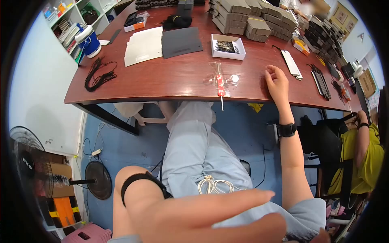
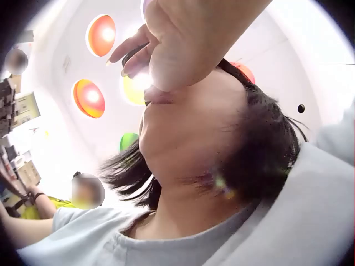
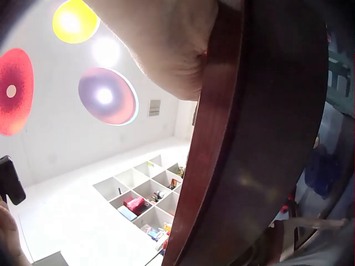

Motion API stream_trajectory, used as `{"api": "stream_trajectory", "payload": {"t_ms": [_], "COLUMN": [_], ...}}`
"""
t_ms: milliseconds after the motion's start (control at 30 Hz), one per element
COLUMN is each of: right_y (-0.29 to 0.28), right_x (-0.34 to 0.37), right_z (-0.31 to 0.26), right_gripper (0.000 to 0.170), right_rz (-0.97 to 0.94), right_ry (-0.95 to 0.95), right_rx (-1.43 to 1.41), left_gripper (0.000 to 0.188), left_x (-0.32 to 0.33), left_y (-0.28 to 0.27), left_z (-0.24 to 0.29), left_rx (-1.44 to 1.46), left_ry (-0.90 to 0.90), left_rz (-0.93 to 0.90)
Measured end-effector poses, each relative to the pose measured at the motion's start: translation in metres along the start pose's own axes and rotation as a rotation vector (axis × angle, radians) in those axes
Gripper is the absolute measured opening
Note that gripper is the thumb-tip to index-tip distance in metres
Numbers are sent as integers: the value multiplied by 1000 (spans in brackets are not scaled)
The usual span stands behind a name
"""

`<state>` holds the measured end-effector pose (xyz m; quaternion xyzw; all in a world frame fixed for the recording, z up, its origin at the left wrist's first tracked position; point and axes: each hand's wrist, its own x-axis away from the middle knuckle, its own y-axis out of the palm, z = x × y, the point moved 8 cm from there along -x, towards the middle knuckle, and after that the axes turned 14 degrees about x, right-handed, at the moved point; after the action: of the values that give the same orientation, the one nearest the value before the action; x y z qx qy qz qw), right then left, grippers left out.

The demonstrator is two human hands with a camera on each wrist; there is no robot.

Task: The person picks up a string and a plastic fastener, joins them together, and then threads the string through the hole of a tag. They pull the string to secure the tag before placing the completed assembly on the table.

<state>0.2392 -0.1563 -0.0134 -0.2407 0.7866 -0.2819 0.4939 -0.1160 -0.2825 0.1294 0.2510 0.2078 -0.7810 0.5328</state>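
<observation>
My left hand (image 1: 182, 214) is raised close under the head camera, its fingers extended and holding nothing visible. In the left wrist view, that hand (image 2: 183, 50) is up at the face, near the mouth. My right hand (image 1: 278, 84) rests on the table near its front edge, with loosely bent fingers and nothing in them. To its left lies a red-handled tool (image 1: 220, 86) with a thin metal shaft poking past the edge, beside clear plastic. A white box (image 1: 229, 56) with small dark pieces sits behind the tool. White strips (image 1: 291, 64) lie right of the right hand.
Cream sheets (image 1: 142, 46) and a dark grey sheet (image 1: 181, 42) lie at left of centre, with black cords (image 1: 99, 76) nearer the left end. Stacked grey cardboard pieces (image 1: 231, 18) stand at the back. Another person in a yellow top (image 1: 358, 156) sits at right.
</observation>
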Motion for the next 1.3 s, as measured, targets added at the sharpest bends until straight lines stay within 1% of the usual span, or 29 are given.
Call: {"api": "stream_trajectory", "payload": {"t_ms": [33,100,167,200,233,267,300,333,367,433,500,533,567,600,633,700,733,833,900,967,1100,1167,1200,1233,1300], "right_y": [-2,-2,-2,-2,0,-2,-1,-1,-2,-3,-3,-2,-1,-2,-2,-3,-5,-5,-4,-3,-2,-5,-5,-5,-6], "right_x": [0,1,-1,-1,0,0,1,1,1,2,1,2,1,1,1,2,2,2,3,2,3,3,3,4,4], "right_z": [-1,2,3,4,4,1,2,1,0,-1,0,1,1,0,0,-1,-3,-4,-2,-2,-2,-6,-6,-6,-7], "right_gripper": [19,19,19,19,19,19,19,19,19,18,18,17,17,17,16,15,15,14,14,15,17,15,15,15,14], "right_rz": [2,4,13,11,5,8,6,4,4,1,4,4,4,11,7,1,2,4,7,5,-28,4,7,9,6], "right_ry": [9,10,6,15,28,9,5,1,-4,0,2,-8,-17,-16,-16,-18,-14,-13,-11,-27,-21,-12,-9,-19,-31], "right_rx": [1,-4,-18,-22,-29,-22,-34,-34,-33,-34,-29,-16,-1,-4,-8,-11,-20,-29,-34,-27,2,-23,-17,-18,-13], "left_gripper": [25,22,19,18,18,17,20,19,19,19,26,32,39,39,32,23,23,13,12,11,12,13,12,12,11], "left_x": [-2,-27,-40,-23,-70,-61,-85,-102,-119,-146,-163,-168,-169,-167,-165,-164,-163,-163,-149,-132,-114,-111,-110,-111,-110], "left_y": [-3,-4,-30,-59,-43,-51,-57,-72,-92,-156,-224,-243,-256,-254,-249,-238,-229,-193,-153,-112,-45,-27,-15,-8,16], "left_z": [-9,-33,-54,-58,-77,-81,-101,-132,-162,-229,-283,-311,-331,-340,-345,-340,-338,-320,-280,-248,-228,-241,-246,-245,-269], "left_rx": [-6,-7,-16,-27,-40,-55,-107,-95,-204,-486,-952,-1000,-1044,-1127,-1167,-1204,-1203,-1033,-987,-975,-636,-390,-43,-36,343], "left_ry": [30,95,169,206,239,268,297,128,71,-4,-177,-327,-479,-586,-612,-564,-563,-355,-1,247,289,128,-123,-121,-475], "left_rz": [12,24,39,46,50,52,-38,37,30,57,147,141,135,140,141,234,233,190,202,197,-24,-40,-21,-27,-121]}}
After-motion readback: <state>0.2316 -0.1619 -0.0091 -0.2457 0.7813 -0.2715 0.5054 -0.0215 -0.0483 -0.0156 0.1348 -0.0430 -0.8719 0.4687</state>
